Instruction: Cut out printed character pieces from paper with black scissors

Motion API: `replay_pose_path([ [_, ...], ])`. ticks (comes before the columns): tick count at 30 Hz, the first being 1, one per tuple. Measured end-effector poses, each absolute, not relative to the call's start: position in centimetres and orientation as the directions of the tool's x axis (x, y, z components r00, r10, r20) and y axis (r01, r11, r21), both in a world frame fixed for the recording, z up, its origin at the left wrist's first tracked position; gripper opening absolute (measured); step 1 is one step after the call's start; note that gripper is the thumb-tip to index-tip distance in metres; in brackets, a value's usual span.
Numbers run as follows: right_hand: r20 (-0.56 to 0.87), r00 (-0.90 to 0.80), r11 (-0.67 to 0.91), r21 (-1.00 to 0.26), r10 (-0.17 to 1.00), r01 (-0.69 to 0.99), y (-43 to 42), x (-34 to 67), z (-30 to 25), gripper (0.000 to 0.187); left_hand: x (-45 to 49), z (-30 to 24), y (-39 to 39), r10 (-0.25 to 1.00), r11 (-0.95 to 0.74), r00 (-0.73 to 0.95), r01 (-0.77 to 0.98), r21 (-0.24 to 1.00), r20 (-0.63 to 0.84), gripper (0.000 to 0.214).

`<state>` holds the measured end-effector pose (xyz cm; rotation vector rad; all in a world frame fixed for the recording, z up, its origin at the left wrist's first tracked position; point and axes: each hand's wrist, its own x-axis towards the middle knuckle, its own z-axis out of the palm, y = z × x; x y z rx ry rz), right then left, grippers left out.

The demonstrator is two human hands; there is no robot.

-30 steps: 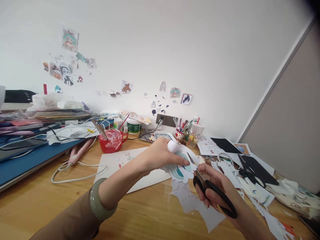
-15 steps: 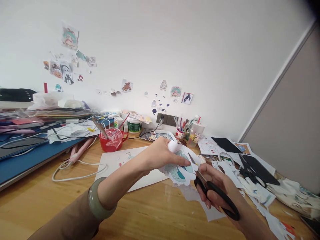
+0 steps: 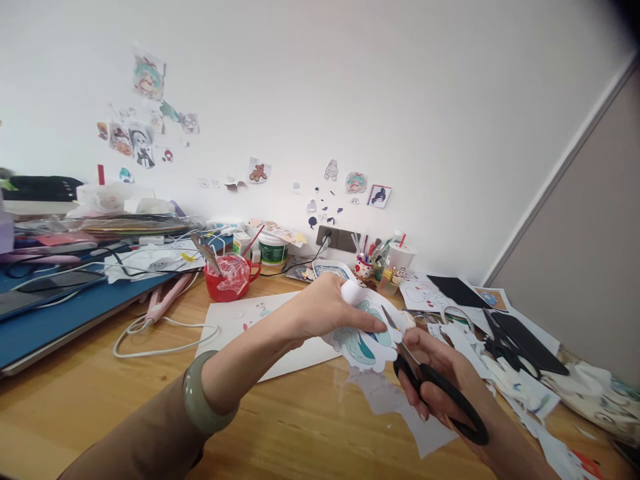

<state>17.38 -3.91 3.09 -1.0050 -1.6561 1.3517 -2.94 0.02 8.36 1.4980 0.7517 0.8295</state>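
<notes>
My left hand [image 3: 323, 308] pinches a white paper cut-out [image 3: 364, 337] printed with a teal-haired cartoon figure, holding it above the wooden desk [image 3: 300, 427]. A pale green bangle [image 3: 200, 400] sits on that wrist. My right hand [image 3: 440, 380] has its fingers through the black handles of a pair of scissors [image 3: 425, 377]. The blades point up and left into the cut-out's right edge. A trimmed strip of white paper [image 3: 400, 413] trails from the cut-out down onto the desk below the scissors.
A white sheet [image 3: 250, 320] lies behind my left forearm. A red cup [image 3: 231, 280] with plastic wrap and a spoon stands at the back. A white cable [image 3: 160, 333] loops at left by a blue board [image 3: 55, 320]. Paper scraps, black paper and another pair of scissors [image 3: 500, 340] crowd the right.
The view has shifted slightly. Both hands keep their grip, and the scissors sit a little lower and to the right along the cut-out's edge, with the trimmed strip hanging lower.
</notes>
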Motion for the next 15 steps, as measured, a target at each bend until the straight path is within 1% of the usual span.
replay_pose_path([
  [8,0.071,-0.426,0.135,-0.983,0.902,0.122,-4.1,17.1,3.8,0.052,-3.0,8.2,0.1,0.822,-0.078,0.561,-0.058,0.995,0.097,0.011],
  [15,0.092,-0.455,0.170,-0.977,0.886,0.132,-4.2,17.1,4.1,0.051,-3.0,8.2,0.3,0.821,-0.085,0.564,-0.032,0.996,0.088,0.014],
])
